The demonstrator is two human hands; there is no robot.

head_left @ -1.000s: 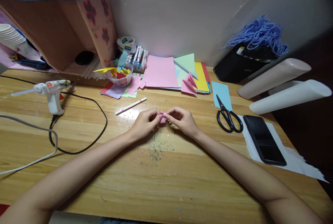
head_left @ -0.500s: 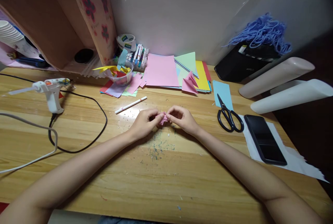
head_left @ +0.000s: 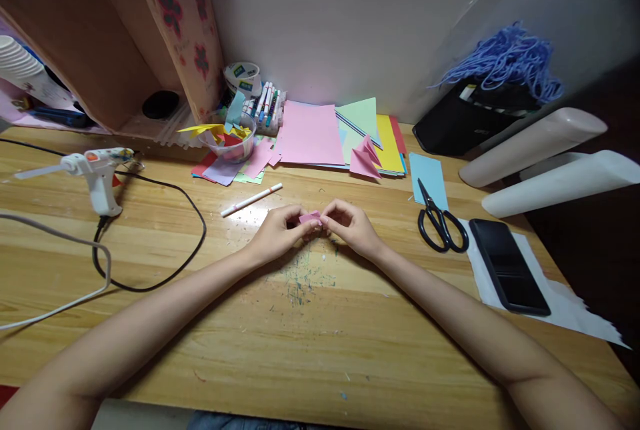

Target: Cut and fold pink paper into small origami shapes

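A small folded piece of pink paper (head_left: 311, 217) is pinched between both hands, a little above the middle of the wooden table (head_left: 280, 343). My left hand (head_left: 278, 233) grips its left side, with thumb and fingers closed on it. My right hand (head_left: 353, 226) pinches the right edge between thumb and forefinger. The fingertips nearly meet and hide part of the paper. A white marker (head_left: 251, 201) lies behind my left hand. Beyond the hands stands a folded pink paper shape (head_left: 365, 158), beside a pink sheet (head_left: 313, 133).
At the left are a glue gun (head_left: 100, 180) and its looping cable. Black scissors (head_left: 440, 220) rest partly on blue paper (head_left: 429, 177), near a phone (head_left: 509, 267). A plastic bowl (head_left: 235, 149) holds paper pieces. White rolls (head_left: 560, 183) stand out at the right.
The pink paper has turned in my fingers; its lower folds no longer show below the fingertips, and a flatter face shows above my left thumb. Both hands have stayed nearly in place.
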